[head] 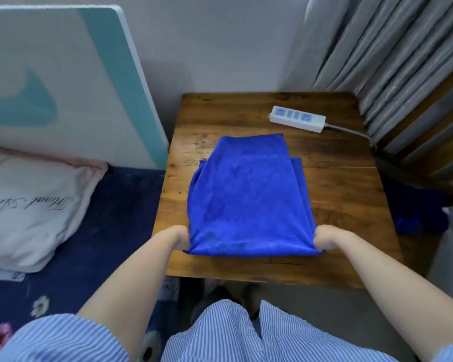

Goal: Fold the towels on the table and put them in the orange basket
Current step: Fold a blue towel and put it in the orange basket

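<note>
Blue microfibre, bright against brown wood: the towel [249, 199] lies on the middle of the desk [345, 194], folded into a long panel that runs from the near edge toward 12 o'clock, with a second layer showing as a strip along its 3 o'clock side and a small corner poking out at about 10 o'clock. The left hand [179, 237] pinches the near corner at 7 o'clock of the cloth, fingers curled into the fabric; the right hand [324, 237] grips the matching corner at 5 o'clock in the same way. Both near corners seem lifted a little off the wood, though the cloth hides the fingertips and I cannot be sure of that. Both forearms reach in from the bottom of the view, bare below striped blue-and-white sleeves [63, 340].

At 1 o'clock from the towel, well apart from it, a white power strip [297, 118] lies on the desk, its cable [351, 130] trailing off the right edge. Grey curtains [382, 48] hang behind at 2 o'clock, with a wooden chair [429, 142] beside the desk. At 9 o'clock a white pillow [32, 205] with script lettering rests on a dark blue floral bedcover [115, 231], and a white and teal board [63, 79] leans against the wall.
</note>
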Demonstrator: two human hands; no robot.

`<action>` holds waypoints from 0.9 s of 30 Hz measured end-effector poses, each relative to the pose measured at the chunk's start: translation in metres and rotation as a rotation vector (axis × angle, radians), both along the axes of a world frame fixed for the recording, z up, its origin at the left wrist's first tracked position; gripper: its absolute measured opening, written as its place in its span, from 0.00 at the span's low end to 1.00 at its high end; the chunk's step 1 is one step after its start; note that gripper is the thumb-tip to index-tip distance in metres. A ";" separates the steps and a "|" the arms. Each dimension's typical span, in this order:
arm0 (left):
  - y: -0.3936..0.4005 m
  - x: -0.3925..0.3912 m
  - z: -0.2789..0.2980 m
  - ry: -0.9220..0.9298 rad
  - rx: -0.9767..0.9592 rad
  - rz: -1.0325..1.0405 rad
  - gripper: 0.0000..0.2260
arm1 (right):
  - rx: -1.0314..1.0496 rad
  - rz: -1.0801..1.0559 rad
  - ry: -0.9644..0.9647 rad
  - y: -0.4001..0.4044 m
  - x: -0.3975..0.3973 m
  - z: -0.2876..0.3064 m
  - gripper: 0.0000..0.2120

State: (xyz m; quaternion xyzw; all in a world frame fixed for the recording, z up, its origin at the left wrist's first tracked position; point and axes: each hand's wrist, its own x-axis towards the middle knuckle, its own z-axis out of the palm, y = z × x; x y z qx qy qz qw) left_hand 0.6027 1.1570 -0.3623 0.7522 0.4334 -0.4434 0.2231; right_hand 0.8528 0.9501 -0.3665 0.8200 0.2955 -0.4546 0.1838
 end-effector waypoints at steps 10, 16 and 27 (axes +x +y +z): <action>0.004 -0.002 -0.014 0.034 0.019 0.000 0.19 | 0.110 0.015 -0.007 0.013 0.009 -0.007 0.15; 0.053 0.039 -0.016 -0.114 0.055 0.038 0.14 | 0.285 -0.090 -0.010 0.065 0.030 -0.006 0.15; 0.159 0.117 -0.035 -0.327 0.039 0.042 0.14 | 0.281 -0.117 -0.074 0.161 0.060 -0.015 0.12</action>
